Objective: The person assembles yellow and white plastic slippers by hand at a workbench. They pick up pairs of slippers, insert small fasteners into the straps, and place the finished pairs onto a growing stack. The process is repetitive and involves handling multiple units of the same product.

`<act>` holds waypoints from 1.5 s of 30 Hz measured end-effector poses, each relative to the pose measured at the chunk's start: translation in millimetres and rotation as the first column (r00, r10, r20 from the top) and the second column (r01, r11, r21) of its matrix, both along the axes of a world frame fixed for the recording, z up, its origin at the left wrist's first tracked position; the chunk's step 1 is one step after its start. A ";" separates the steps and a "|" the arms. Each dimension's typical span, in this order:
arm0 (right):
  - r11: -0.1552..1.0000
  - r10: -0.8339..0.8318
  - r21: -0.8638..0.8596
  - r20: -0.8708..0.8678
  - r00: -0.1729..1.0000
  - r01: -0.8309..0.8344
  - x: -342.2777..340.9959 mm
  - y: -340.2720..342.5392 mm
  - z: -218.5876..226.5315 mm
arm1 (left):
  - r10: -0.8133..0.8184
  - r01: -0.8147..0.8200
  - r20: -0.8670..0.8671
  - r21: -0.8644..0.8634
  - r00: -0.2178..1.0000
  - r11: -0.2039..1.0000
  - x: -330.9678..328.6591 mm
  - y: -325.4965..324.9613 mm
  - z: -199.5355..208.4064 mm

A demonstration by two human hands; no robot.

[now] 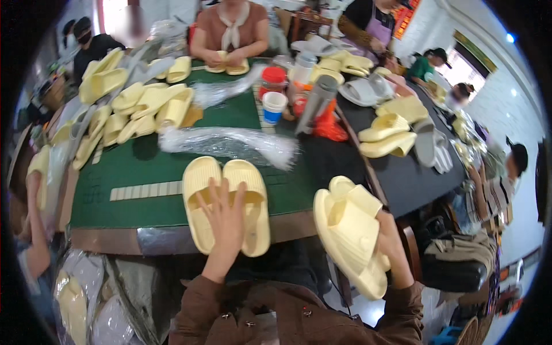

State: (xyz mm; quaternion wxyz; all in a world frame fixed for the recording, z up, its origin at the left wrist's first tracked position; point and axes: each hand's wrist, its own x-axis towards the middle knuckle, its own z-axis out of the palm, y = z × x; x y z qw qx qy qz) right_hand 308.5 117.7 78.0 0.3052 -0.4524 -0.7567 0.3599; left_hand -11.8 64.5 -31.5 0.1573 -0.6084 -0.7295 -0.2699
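A pair of pale yellow slippers lies side by side at the front edge of the green-topped table, toes pointing away from me. My left hand rests over this pair with its fingers spread across the straps and inner edges. Off to the right, my right hand grips another pair of yellow slippers, held together and tilted beyond the table's front edge. Part of that hand's fingers is hidden behind the slippers.
Clear plastic bags lie across the green mat. Yellow slippers are heaped at the left. A blue-and-white cup, a red-lidded jar and a grey bottle stand mid-table. Several people sit around, one opposite handling slippers.
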 end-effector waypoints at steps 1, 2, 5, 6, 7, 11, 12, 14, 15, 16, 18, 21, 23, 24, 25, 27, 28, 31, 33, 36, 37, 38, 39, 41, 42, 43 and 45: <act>1.000 0.021 -0.005 0.009 1.000 -0.021 -19.2 -0.3 -4.1 | 0.005 -0.005 0.007 -0.015 1.000 1.000 -0.3 -0.5 -1.2; 0.999 0.046 -0.009 0.014 0.999 -0.046 -38.1 -0.4 -6.5 | 0.008 -0.008 0.012 -0.026 1.000 1.000 -2.5 -2.4 1.0; 0.997 0.041 0.065 0.126 0.991 -0.050 -82.6 10.7 -30.3 | -0.044 0.044 0.074 -0.008 0.996 0.999 -20.3 -11.8 6.8; 0.995 0.011 0.094 0.142 0.990 -0.025 -94.3 16.5 -40.4 | -0.039 0.039 0.086 -0.001 0.996 0.999 -26.4 -16.4 9.8; 0.993 -0.011 0.116 0.149 0.989 -0.007 -108.3 20.2 -48.2 | -0.003 0.005 0.062 -0.032 0.998 0.999 -36.4 -22.3 11.8; 0.999 -0.034 0.023 0.279 0.960 0.029 -136.7 15.9 -66.2 | 0.103 -0.103 -0.004 -0.061 0.995 0.993 -84.3 -42.8 12.5; 0.998 -0.021 0.064 0.334 0.943 0.000 -138.6 13.9 -78.3 | 0.132 -0.134 -0.032 -0.069 0.991 0.989 -99.4 -46.6 11.9; 0.996 -0.051 0.086 0.368 0.928 0.021 -146.6 4.4 -85.0 | 0.200 -0.208 -0.088 -0.091 0.976 0.974 -140.1 -60.3 6.9; 0.997 -0.046 0.080 0.363 0.931 0.018 -147.4 4.3 -85.5 | 0.228 -0.239 -0.112 -0.099 0.967 0.966 -164.9 -66.9 2.1; 0.997 -0.051 0.074 0.360 0.932 0.026 -146.2 6.1 -87.1 | 0.249 -0.260 -0.118 -0.083 0.961 0.962 -181.9 -71.1 4.6; 0.997 -0.046 0.067 0.341 0.939 0.024 -146.4 6.8 -86.8 | 0.310 -0.321 -0.125 -0.072 0.942 0.944 -217.8 -84.5 11.4; 0.997 -0.040 0.072 0.333 0.942 0.018 -147.1 9.4 -86.0 | 0.403 -0.424 -0.194 -0.082 0.894 0.902 -278.1 -100.9 8.7; 0.997 -0.051 0.074 0.350 0.935 0.026 -150.7 9.2 -83.2 | 0.476 -0.509 -0.250 -0.087 0.843 0.856 -319.4 -110.8 1.5; 0.995 -0.067 0.090 0.336 0.940 0.039 -152.3 9.0 -83.6 | 0.496 -0.527 -0.230 -0.096 0.837 0.844 -331.7 -113.0 0.0; 0.995 -0.073 0.083 0.323 0.944 0.049 -155.3 7.7 -82.8 | 0.517 -0.546 -0.214 -0.106 0.829 0.831 -344.7 -117.6 0.4; 0.996 -0.068 0.068 0.292 0.954 0.050 -164.9 3.5 -81.1 | 0.557 -0.595 -0.255 -0.104 0.790 0.797 -371.8 -132.5 -8.1; 0.997 -0.058 0.067 0.274 0.960 0.041 -166.5 3.8 -85.0 | 0.539 -0.580 -0.259 -0.116 0.801 0.806 -368.1 -133.3 -6.1; 0.999 -0.009 0.053 0.285 0.958 -0.006 -183.4 5.5 -88.3 | 0.532 -0.569 -0.255 -0.096 0.807 0.817 -333.9 -121.4 6.5; 0.998 0.028 0.045 0.228 0.973 -0.040 -200.5 6.8 -85.5 | 0.483 -0.496 -0.161 -0.045 0.860 0.867 -307.5 -114.1 -0.6; 0.998 0.011 0.066 0.161 0.987 -0.022 -229.9 17.0 -88.0 | 0.237 -0.237 0.021 0.009 0.971 0.972 -261.8 -97.9 -9.5; 0.998 0.022 0.053 0.129 0.991 -0.029 -234.9 21.0 -87.3 | 0.134 -0.132 0.039 -0.046 0.990 0.990 -224.5 -88.5 4.3; 0.998 0.048 0.027 0.095 0.994 -0.051 -234.1 26.0 -89.5 | 0.057 -0.050 0.139 -0.055 0.989 0.997 -195.9 -77.2 8.2; 0.996 0.088 -0.007 0.054 0.995 -0.088 -235.6 28.7 -95.0 | -0.001 0.017 0.234 -0.067 0.972 0.998 -170.2 -73.5 12.1; 0.974 0.189 -0.106 -0.096 0.977 -0.198 -230.5 31.2 -104.0 | -0.102 0.122 0.390 -0.027 0.915 0.992 -122.2 -64.8 20.2; 0.959 0.216 -0.142 -0.191 0.957 -0.245 -223.0 35.3 -110.8 | -0.150 0.167 0.454 0.002 0.878 0.986 -101.7 -59.5 22.4; 0.939 0.241 -0.173 -0.288 0.927 -0.298 -215.1 38.4 -113.7 | -0.193 0.206 0.513 0.033 0.836 0.978 -84.9 -56.2 23.9; 0.916 0.211 -0.253 -0.356 0.910 -0.311 -198.6 27.6 -104.0 | -0.209 0.242 0.540 0.010 0.816 0.970 -67.3 -55.8 14.7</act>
